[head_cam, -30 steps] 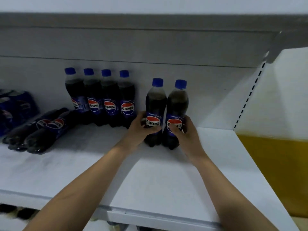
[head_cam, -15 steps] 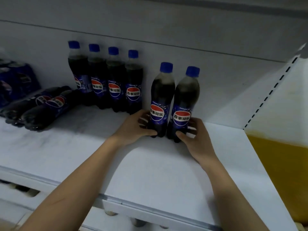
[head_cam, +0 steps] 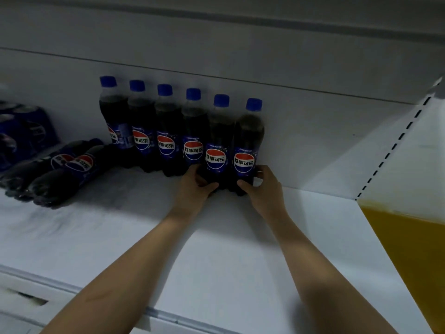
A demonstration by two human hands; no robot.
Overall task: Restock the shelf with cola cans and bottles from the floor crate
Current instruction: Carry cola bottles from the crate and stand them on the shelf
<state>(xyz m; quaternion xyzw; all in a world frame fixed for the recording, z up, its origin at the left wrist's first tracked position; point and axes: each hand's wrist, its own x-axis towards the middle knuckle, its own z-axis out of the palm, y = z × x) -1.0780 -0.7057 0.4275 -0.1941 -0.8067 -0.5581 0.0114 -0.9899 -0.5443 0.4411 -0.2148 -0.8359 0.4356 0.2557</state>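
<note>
Since the earlier frame the two dark plastic cola bottles with blue caps have slid back and to the left, and now they close the gap and stand in line with the four upright bottles (head_cam: 154, 126) at the back wall of the white shelf (head_cam: 216, 249). The left hand (head_cam: 196, 186) curls around the base of the fifth bottle (head_cam: 218, 141), and the right hand (head_cam: 261, 186) grips the base of the sixth bottle (head_cam: 248, 143). The placing step looks almost finished. Next, I think, both hands must let go gently so the bottles stay upright, then go down for more stock. Two bottles (head_cam: 60, 169) lie on their side at the left, beside what seem to be blue cans (head_cam: 21, 131), too blurred to be sure.
</note>
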